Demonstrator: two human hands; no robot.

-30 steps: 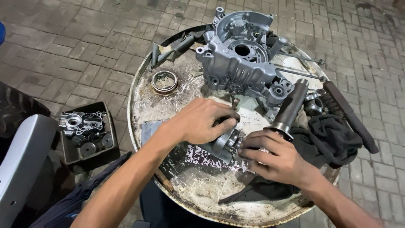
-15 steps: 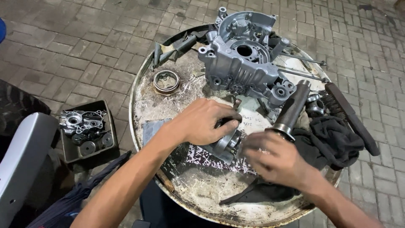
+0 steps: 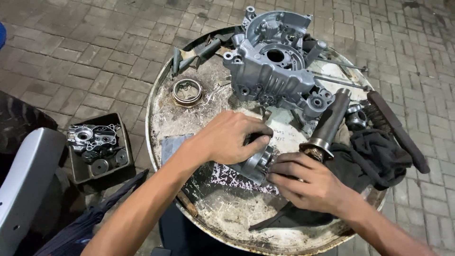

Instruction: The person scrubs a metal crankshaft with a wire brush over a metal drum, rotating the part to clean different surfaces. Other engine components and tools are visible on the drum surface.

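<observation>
A small round metal engine part (image 3: 256, 164) lies on the top of a rusty steel drum (image 3: 227, 223). My left hand (image 3: 226, 137) covers and grips it from above. From the right, my right hand (image 3: 308, 182) pinches its toothed end with the fingertips. Both hands meet over the drum's middle. A grey cast engine case (image 3: 274, 66) stands just beyond them at the far side of the drum. To the right of my hands leans a dark metal tube (image 3: 328, 122) with a flared end.
A black cloth (image 3: 377, 154) and a long black brush (image 3: 392, 128) lie on the drum's right side. A metal ring (image 3: 187, 91) sits at its left. A dark tray of engine parts (image 3: 95, 147) stands on the brick paving. A grey curved panel (image 3: 26, 178) is at lower left.
My left hand has slid a little to the right over the part and closed tighter. My right hand's fingers have shifted on its end. The view has drifted slightly.
</observation>
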